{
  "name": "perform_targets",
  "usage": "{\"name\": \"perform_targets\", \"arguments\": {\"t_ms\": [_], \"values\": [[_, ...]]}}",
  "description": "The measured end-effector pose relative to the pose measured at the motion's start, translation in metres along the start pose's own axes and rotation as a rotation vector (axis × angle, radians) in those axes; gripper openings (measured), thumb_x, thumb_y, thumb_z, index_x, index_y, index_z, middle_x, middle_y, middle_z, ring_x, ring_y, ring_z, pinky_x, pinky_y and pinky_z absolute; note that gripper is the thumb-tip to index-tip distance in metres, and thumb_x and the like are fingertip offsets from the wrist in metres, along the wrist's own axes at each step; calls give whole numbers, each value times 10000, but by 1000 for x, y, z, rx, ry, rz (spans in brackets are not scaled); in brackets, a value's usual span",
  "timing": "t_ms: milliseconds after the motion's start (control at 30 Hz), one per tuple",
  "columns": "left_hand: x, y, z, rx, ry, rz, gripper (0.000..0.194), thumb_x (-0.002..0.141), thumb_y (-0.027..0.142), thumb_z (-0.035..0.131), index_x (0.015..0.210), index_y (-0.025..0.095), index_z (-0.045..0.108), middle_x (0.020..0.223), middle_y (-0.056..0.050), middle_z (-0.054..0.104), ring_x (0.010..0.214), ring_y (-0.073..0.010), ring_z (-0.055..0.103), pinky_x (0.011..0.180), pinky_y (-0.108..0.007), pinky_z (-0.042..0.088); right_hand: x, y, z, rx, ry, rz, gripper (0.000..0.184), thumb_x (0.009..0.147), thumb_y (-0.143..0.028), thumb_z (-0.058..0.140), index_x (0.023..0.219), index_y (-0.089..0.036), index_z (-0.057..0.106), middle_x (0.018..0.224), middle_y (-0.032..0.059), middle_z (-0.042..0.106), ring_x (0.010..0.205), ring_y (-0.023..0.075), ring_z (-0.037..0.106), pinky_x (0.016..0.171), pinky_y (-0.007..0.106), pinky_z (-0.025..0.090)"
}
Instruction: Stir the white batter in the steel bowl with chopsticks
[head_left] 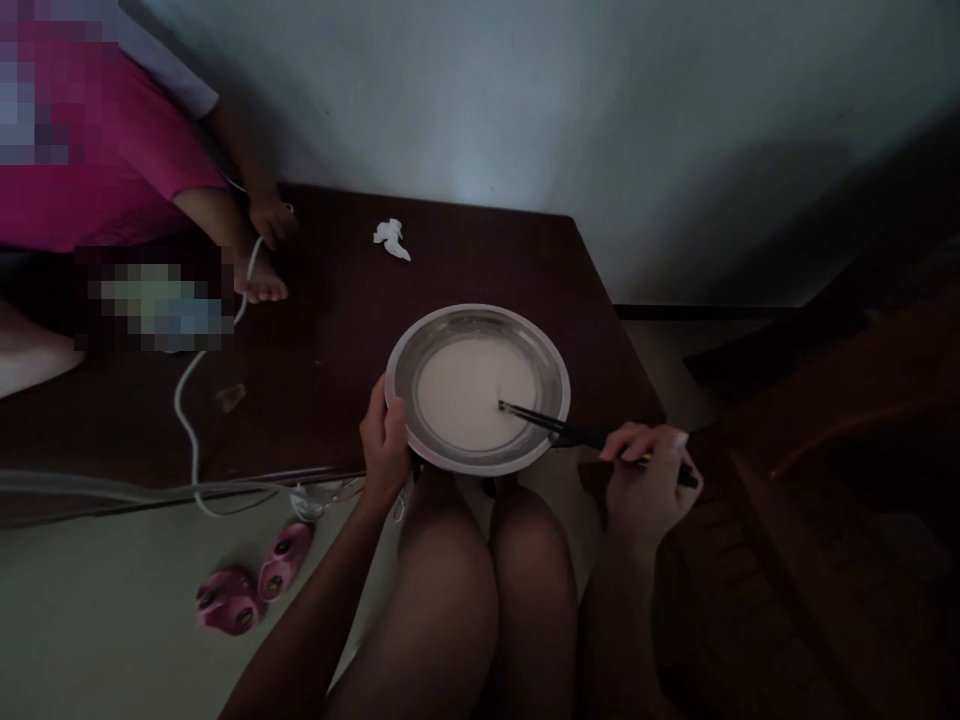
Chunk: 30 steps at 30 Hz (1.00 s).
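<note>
While the left hand (386, 448) grips the bowl's left rim (397, 352), the right hand (646, 482) clasps chopsticks (553, 425).

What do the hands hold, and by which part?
Left hand: metal bowl, by its left rim. Right hand: black chopsticks, near their rear end.

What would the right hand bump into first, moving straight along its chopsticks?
Likely the rim of the metal bowl, which the chopsticks cross; depth is unclear, so the right hand might pass above it.
</note>
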<state>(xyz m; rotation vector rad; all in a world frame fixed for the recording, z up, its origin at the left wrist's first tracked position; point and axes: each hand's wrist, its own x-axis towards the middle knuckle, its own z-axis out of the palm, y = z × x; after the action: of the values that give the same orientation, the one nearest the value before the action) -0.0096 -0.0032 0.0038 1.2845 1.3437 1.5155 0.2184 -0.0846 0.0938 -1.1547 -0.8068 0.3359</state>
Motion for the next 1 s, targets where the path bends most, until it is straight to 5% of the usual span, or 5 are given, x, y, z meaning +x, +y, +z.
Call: {"name": "perform_targets", "arguments": {"t_ms": [133,333,533,733,1000], "values": [[0,3,-1,14,3,3,540,887,580,509,1241,191,633,1141,-83,704,1052,-258,633,926,-348,491,-10,9,11,-79,-166,118,395,905,-412,593,573,-199,572,620,4,670,567,124,587,528,261,392],[0,4,0,-8,-1,-10,547,880,583,525,1234,183,644,1131,-83,711,1037,-249,634,917,-338,494,-15,10,5,4,130,19,441,949,-376,525,543,-203,519,474,-46,536,478,104,530,539,260,387],[0,2,0,33,-6,22,528,899,572,489,1231,190,641,1165,-84,701,1075,-256,634,952,-348,488,-29,13,12,-82,-202,116,322,917,-362,580,639,-201,600,706,7,714,602,117,592,583,265,430],[0,2,2,27,-11,47,527,907,574,477,1234,192,636,1189,-94,696,1095,-260,633,968,-360,484,-32,-2,5,-102,49,31,397,961,-364,505,599,-206,549,554,-25,594,547,107,540,525,244,357],[3,-2,4,13,12,65,558,888,583,489,1238,174,639,1197,-111,693,1108,-267,627,984,-367,466,-31,3,0,-227,-317,-10,252,932,-343,560,760,-222,698,822,14,737,791,135,661,669,263,475]]}}
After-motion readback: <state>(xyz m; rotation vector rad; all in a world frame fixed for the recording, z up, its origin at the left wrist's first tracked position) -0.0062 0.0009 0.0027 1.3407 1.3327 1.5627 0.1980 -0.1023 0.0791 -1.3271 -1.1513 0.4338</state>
